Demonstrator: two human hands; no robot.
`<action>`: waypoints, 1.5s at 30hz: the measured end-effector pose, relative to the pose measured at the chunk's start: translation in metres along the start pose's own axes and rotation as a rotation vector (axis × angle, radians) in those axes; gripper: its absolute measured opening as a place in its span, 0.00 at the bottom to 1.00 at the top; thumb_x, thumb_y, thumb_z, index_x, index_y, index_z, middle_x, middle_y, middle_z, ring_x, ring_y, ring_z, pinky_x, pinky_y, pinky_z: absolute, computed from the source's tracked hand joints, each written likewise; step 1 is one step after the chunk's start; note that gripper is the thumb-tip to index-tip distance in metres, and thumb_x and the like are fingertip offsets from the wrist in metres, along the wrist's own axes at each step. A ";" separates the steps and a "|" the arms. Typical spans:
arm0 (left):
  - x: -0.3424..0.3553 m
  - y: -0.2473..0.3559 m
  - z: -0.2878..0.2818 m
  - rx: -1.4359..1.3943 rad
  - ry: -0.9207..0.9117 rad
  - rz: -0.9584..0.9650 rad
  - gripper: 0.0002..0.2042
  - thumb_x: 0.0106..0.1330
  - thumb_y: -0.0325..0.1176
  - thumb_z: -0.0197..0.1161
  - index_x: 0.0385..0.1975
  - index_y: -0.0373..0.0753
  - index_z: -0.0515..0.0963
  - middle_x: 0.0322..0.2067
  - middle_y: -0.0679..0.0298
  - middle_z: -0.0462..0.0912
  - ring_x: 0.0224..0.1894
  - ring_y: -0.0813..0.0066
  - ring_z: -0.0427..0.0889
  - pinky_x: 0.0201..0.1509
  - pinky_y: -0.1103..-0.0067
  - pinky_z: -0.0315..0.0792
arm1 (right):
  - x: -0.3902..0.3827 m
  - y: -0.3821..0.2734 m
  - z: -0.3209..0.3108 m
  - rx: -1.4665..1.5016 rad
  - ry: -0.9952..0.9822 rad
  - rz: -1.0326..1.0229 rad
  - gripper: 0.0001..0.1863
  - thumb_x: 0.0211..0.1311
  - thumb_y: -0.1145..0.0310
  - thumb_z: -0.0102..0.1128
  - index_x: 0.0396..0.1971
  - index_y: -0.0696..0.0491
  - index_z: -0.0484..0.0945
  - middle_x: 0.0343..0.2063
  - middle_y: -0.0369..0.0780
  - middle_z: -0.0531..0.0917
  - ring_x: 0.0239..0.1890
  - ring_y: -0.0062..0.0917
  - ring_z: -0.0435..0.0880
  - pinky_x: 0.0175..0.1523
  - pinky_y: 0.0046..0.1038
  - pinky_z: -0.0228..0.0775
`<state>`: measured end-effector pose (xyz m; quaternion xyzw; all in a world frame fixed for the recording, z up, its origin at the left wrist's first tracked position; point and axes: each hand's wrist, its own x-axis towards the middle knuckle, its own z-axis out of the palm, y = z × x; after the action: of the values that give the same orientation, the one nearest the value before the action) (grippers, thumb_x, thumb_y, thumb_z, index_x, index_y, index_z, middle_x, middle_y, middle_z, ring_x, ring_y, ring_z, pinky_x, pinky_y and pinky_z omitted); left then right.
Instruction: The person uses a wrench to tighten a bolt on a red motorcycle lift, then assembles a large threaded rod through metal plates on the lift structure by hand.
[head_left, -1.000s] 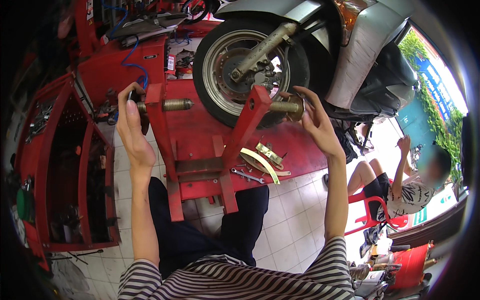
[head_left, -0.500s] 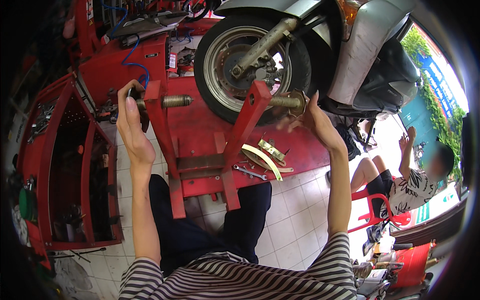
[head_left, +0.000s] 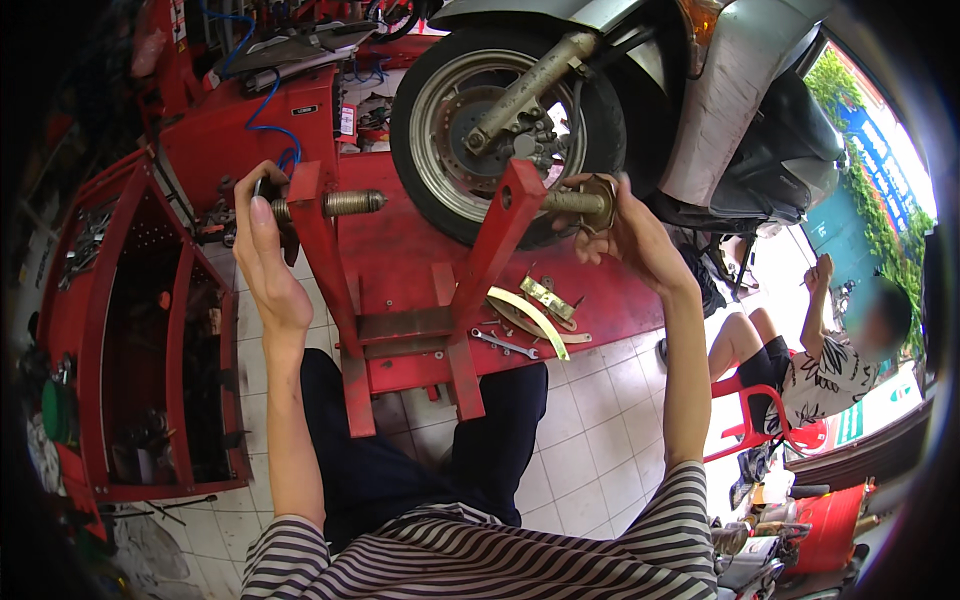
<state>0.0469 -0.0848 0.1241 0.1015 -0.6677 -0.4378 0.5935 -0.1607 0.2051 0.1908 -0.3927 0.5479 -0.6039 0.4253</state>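
Observation:
A red steel clamp frame point(head_left: 402, 325) with two upright arms stands in front of me, over the edge of a red platform. One thick threaded bolt point(head_left: 353, 203) passes through its left arm. My left hand point(head_left: 273, 250) grips the knob at that bolt's outer end, thumb against it; the knob is mostly hidden. At the right arm another threaded bolt point(head_left: 570, 202) points outward and ends in a worn metal knob point(head_left: 602, 205). My right hand point(head_left: 640, 240) curls round this knob, with fingers below and behind it.
Behind the clamp, a scooter's front wheel point(head_left: 455, 140) rests on the red platform point(head_left: 385, 270). A wrench point(head_left: 505, 345), a curved yellow-green strip point(head_left: 535, 322) and metal parts lie there. A red tool cabinet point(head_left: 180, 360) stands left; a person point(head_left: 825, 370) sits on a red chair at right.
My right hand's fingers have shifted around the right knob, which looks turned. My left hand stays in place. The seated person's raised hand has moved slightly.

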 end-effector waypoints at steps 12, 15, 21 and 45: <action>-0.001 0.000 -0.001 -0.033 -0.027 -0.041 0.22 0.73 0.48 0.36 0.49 0.37 0.71 0.29 0.72 0.71 0.21 0.91 0.57 0.22 0.86 0.47 | 0.011 0.017 0.008 -0.283 0.111 -0.439 0.20 0.60 0.74 0.59 0.50 0.58 0.65 0.55 0.44 0.68 0.51 0.27 0.75 0.51 0.28 0.72; 0.000 0.001 -0.001 -0.024 0.002 -0.019 0.22 0.73 0.48 0.36 0.49 0.36 0.71 0.26 0.73 0.70 0.21 0.92 0.56 0.22 0.86 0.46 | 0.009 0.015 0.015 0.002 0.144 -0.162 0.24 0.70 0.56 0.44 0.55 0.60 0.65 0.54 0.47 0.71 0.45 0.29 0.78 0.48 0.27 0.73; 0.000 0.002 0.002 -0.021 0.012 -0.023 0.23 0.73 0.48 0.36 0.49 0.36 0.71 0.26 0.73 0.70 0.22 0.90 0.56 0.24 0.85 0.47 | -0.003 0.014 -0.009 -0.018 0.132 0.039 0.34 0.71 0.41 0.29 0.48 0.58 0.70 0.34 0.43 0.79 0.28 0.23 0.76 0.35 0.22 0.71; 0.000 0.004 0.004 0.010 0.029 0.011 0.22 0.73 0.47 0.35 0.48 0.36 0.71 0.26 0.72 0.70 0.23 0.89 0.57 0.25 0.85 0.48 | 0.001 0.004 0.015 -0.363 0.206 -0.299 0.21 0.73 0.58 0.42 0.55 0.58 0.67 0.54 0.45 0.73 0.47 0.26 0.78 0.48 0.22 0.72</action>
<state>0.0446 -0.0804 0.1279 0.1074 -0.6617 -0.4296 0.6050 -0.1467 0.1990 0.1880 -0.4756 0.6238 -0.5886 0.1957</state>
